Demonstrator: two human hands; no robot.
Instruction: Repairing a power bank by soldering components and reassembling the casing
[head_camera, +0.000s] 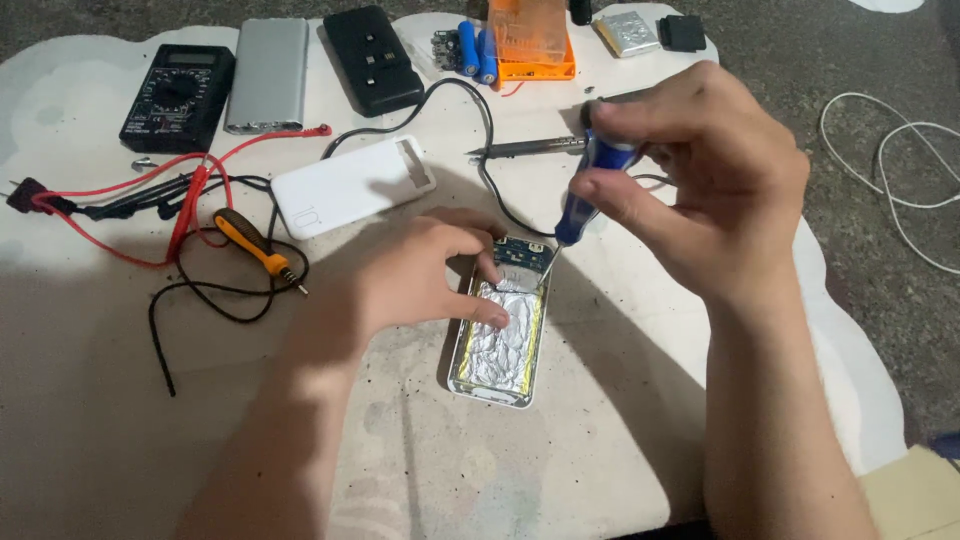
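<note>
Right hand (700, 180) pinching blue screwdriver (590, 190), tip down at the circuit board just below the grip. Left hand (425, 270) pressing fingers onto opened power bank (500, 345), foil cell under fingertips.

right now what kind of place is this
Likely a makeshift electronics repair spot on the floor: a multimeter with probe leads, a soldering iron, and an opened power bank that the left hand steadies while the right hand works a screwdriver.
</note>
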